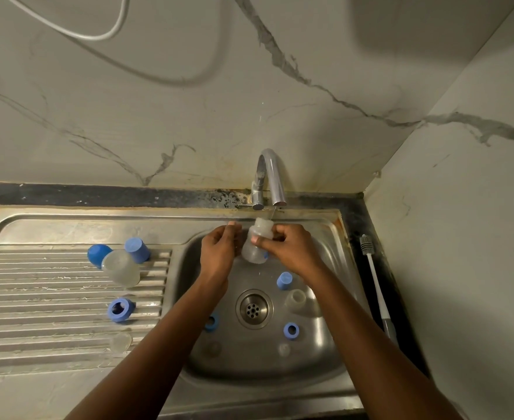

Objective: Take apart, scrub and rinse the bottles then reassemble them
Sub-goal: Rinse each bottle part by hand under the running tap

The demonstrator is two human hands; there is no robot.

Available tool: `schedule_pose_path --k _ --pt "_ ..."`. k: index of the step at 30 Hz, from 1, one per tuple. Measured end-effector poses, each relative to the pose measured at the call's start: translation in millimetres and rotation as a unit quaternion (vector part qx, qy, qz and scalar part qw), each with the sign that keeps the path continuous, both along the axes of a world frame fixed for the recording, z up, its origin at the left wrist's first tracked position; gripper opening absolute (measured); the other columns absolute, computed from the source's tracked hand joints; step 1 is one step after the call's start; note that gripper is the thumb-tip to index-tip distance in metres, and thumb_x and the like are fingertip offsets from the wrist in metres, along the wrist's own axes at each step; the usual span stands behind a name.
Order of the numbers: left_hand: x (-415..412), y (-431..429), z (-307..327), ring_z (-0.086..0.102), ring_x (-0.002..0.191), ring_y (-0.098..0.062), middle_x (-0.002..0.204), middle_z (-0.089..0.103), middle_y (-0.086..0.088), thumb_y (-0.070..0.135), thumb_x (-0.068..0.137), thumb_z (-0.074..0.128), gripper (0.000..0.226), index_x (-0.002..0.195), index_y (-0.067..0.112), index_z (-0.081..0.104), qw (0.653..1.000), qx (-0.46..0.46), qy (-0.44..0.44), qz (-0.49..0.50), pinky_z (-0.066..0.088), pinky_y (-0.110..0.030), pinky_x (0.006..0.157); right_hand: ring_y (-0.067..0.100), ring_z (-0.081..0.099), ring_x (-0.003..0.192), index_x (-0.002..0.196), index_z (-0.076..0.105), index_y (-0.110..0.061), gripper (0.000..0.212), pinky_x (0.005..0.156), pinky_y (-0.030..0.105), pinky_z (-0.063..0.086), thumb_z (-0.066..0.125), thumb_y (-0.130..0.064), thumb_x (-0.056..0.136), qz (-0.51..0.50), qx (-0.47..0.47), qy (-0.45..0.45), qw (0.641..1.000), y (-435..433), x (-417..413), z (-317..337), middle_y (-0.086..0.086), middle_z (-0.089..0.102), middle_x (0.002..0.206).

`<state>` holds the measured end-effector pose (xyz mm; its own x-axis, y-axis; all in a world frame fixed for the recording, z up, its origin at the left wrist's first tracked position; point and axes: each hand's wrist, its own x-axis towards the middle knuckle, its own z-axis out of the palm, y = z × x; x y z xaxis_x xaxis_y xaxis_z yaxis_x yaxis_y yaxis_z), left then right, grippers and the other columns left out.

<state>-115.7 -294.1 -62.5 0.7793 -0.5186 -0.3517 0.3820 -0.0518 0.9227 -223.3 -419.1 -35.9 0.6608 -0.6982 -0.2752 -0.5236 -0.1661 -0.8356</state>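
- Two hands work over the stainless steel sink basin [325,237]. Our right hand [286,247] grips the clear plastic bottle [257,244] near its neck, tilted, with its mouth just under the curved chrome tap [269,177].
- Our left hand [219,250] is curled just beside the bottle; we cannot tell whether it pinches anything.
- We judge this step to be rinsing, so we centre the mouth under the thin stream, let the bottle fill, swirl it, then tip it out into the basin.
- We hold on firmly, since wet plastic probably slips.
- One blue plastic cap [284,281], a blue screw ring [291,330] and a clear silicone teat [295,300] lie in the basin near the drain.
- Another clear bottle body [121,268] lies on the ribbed draining board [52,292].
- If residue shows, the white long-handled bottle brush [374,277] lies right of the sink.
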Motion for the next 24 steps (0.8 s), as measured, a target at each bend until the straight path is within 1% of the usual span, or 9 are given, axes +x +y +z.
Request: schedule_pose_path --k 1,4,5,10,13,16,19,21,24 --pt "0.2 -0.2 0.1 0.077 0.104 -0.018 0.108 0.080 -0.003 0.033 0.109 0.056 0.026 0.117 0.016 0.075 1.000 -0.002 0.002 0.001 0.061 -0.040 0.095 0.008 0.075 0.088 0.110 0.078 -0.020 0.039 0.081 0.028 0.062 0.086 -0.047 0.083 -0.006 -0.027 0.002 1.000 -1.3 -1.1 2.1 -0.009 0.079 0.096" --pt "-0.5 0.0 1.7 0.076 0.105 -0.019 0.109 0.080 -0.004 0.031 0.109 0.056 0.024 0.115 0.017 0.074 1.000 -0.005 0.004 0.006 0.061 -0.039 0.094 0.010 0.076 0.090 0.112 0.078 -0.016 0.038 0.079 0.022 0.061 0.087 -0.041 0.084 -0.011 0.018 -0.019 1.000 -1.2 -2.8 -1.1 -0.001 0.080 0.100" --pt "-0.6 0.0 2.1 0.076 0.105 -0.019 0.109 0.080 -0.004 0.030 0.109 0.056 0.023 0.115 0.017 0.074 1.000 -0.004 0.004 0.008 0.061 -0.039 0.094 0.007 0.075 0.086 0.109 0.078 -0.018 0.036 0.077 0.021 0.061 0.087 -0.042 0.083 -0.003 -0.017 -0.001 1.000 -1.6 -3.1 -2.7 -0.003 0.080 0.097" --pt "-0.2 -0.6 0.8 0.076 0.105 -0.020 0.108 0.080 -0.004 0.033 0.109 0.057 0.024 0.114 0.018 0.075 1.000 0.001 0.008 0.007 0.061 -0.042 0.096 0.011 0.077 0.086 0.108 0.080 -0.019 0.040 0.084 0.033 0.064 0.088 -0.047 0.081 -0.025 0.017 -0.001 1.000 -1.1 -1.2 -0.8 -0.004 0.081 0.094" --pt "-1.5 0.9 1.0 0.077 0.103 -0.021 0.105 0.080 -0.004 0.032 0.109 0.056 0.024 0.110 0.019 0.075 1.000 -0.009 0.006 -0.001 0.062 -0.040 0.091 0.020 0.079 0.091 0.106 0.079 -0.011 0.038 0.088 0.041 0.065 0.087 -0.041 0.084 -0.059 0.122 -0.048 0.990 -2.4 0.7 -1.1 0.005 0.081 0.095" --pt "-2.1 1.7 1.1 0.078 0.100 -0.019 0.104 0.080 -0.004 0.031 0.110 0.055 0.024 0.110 0.018 0.075 1.000 -0.010 0.005 0.000 0.063 -0.032 0.082 0.022 0.079 0.095 0.112 0.076 -0.005 0.038 0.083 0.033 0.064 0.085 -0.033 0.088 -0.081 0.240 -0.080 0.964 -2.0 -0.5 5.2 0.013 0.080 0.104" --pt "-1.5 2.5 1.3 0.078 0.101 -0.019 0.107 0.080 -0.006 0.031 0.111 0.053 0.025 0.113 0.016 0.074 1.000 -0.008 0.007 -0.003 0.062 -0.031 0.081 0.021 0.079 0.092 0.115 0.075 -0.003 0.040 0.085 0.033 0.064 0.084 -0.031 0.088 -0.091 0.279 -0.078 0.953 -2.3 -1.4 6.1 0.016 0.079 0.106" --pt "0.1 3.2 0.9 0.078 0.101 -0.021 0.107 0.080 -0.007 0.031 0.111 0.053 0.026 0.114 0.016 0.074 1.000 -0.004 0.007 -0.005 0.063 -0.032 0.082 0.023 0.077 0.094 0.119 0.073 -0.002 0.041 0.088 0.036 0.063 0.082 -0.030 0.090 -0.116 0.354 -0.107 0.922 -0.9 -0.9 8.1 0.017 0.078 0.106" --pt "-0.7 3.5 1.4 0.078 0.100 -0.021 0.104 0.081 -0.005 0.031 0.111 0.052 0.028 0.114 0.015 0.075 1.000 0.000 0.002 -0.013 0.063 -0.035 0.085 0.025 0.077 0.095 0.124 0.069 -0.003 0.045 0.082 0.034 0.065 0.079 -0.033 0.092 -0.150 0.381 -0.124 0.904 -0.8 1.0 7.5 0.019 0.076 0.108"
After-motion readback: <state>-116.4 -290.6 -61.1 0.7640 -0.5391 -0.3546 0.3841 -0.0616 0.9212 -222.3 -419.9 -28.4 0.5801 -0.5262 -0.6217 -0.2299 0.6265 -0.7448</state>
